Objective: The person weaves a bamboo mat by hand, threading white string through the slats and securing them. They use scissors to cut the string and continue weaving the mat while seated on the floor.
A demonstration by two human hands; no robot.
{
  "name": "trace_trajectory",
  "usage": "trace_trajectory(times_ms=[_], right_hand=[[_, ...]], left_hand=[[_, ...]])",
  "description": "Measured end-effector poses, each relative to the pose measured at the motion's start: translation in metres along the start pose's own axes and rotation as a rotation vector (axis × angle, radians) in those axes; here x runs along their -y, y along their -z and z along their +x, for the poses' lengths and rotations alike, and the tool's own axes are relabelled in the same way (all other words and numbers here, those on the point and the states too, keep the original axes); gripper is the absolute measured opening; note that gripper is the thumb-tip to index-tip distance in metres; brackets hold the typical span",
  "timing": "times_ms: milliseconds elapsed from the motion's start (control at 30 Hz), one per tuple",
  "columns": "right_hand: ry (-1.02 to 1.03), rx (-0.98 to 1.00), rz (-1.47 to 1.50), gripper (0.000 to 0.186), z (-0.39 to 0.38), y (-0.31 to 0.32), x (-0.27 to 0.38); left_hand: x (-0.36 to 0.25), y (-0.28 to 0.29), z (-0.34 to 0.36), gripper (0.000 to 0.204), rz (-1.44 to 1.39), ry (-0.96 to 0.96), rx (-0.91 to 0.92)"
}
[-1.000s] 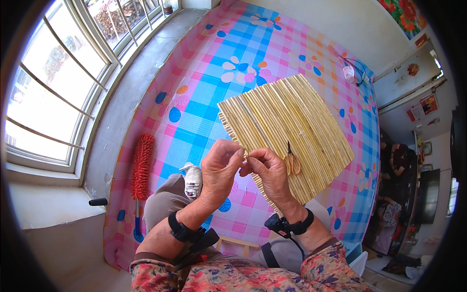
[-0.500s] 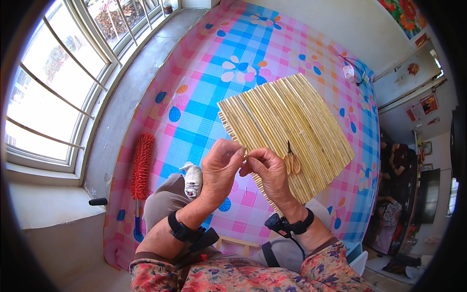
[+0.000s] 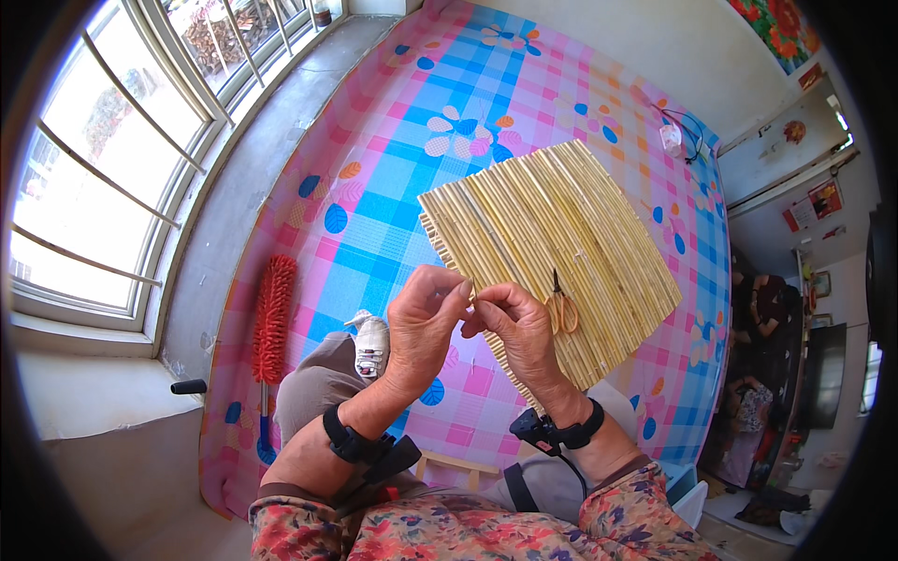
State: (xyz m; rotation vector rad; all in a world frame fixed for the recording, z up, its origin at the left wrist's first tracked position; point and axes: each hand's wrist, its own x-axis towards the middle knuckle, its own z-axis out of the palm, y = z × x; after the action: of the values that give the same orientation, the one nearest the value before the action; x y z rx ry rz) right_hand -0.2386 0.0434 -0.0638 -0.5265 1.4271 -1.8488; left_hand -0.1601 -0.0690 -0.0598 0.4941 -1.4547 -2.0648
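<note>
My left hand (image 3: 426, 318) and my right hand (image 3: 517, 327) meet at their fingertips, thumb and forefinger pinched on each. Whatever lies between the fingertips is too small to make out. Just beyond them a mat of pale yellow stalks (image 3: 552, 224), laid side by side, rests on the bedspread, its near edge partly behind my right hand. On the mat, right of that hand, lies a pair of scissors (image 3: 563, 310) with orange handles and dark blades. Beside my left hand a white thing with dark marks (image 3: 371, 344), perhaps a shoe, shows against my grey trouser leg.
A pink and blue checked, flowered cover (image 3: 393, 178) spreads under everything. To the left lies a red fluffy duster (image 3: 274, 318) near the grey window ledge (image 3: 234, 178) and barred window. A white charger-like block (image 3: 671, 140) with a dark cable sits at far right. People show beyond the right edge.
Both hands stay at nearly the same spot, fingertips together, with only a slight shift of the fingers. The mat and scissors have not moved.
</note>
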Motion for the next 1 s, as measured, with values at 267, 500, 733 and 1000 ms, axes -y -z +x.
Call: trace_trajectory(times_ms=[267,500,733,1000], right_hand=[[0.013,0.002,-0.025,0.013,0.000,0.000,0.001],[0.037,0.004,-0.056,0.013,-0.001,0.000,0.002],[0.100,-0.046,-0.183,0.012,-0.002,0.000,0.013],[0.215,-0.046,-0.310,0.010,0.000,0.015,0.024]], left_hand=[[0.001,0.001,0.001,0.007,0.034,0.012,0.027],[0.001,0.003,0.003,0.008,-0.078,0.091,0.086],[-0.002,0.003,0.004,0.009,-0.180,0.113,0.166],[0.004,0.000,0.001,0.008,-0.128,0.152,0.319]])
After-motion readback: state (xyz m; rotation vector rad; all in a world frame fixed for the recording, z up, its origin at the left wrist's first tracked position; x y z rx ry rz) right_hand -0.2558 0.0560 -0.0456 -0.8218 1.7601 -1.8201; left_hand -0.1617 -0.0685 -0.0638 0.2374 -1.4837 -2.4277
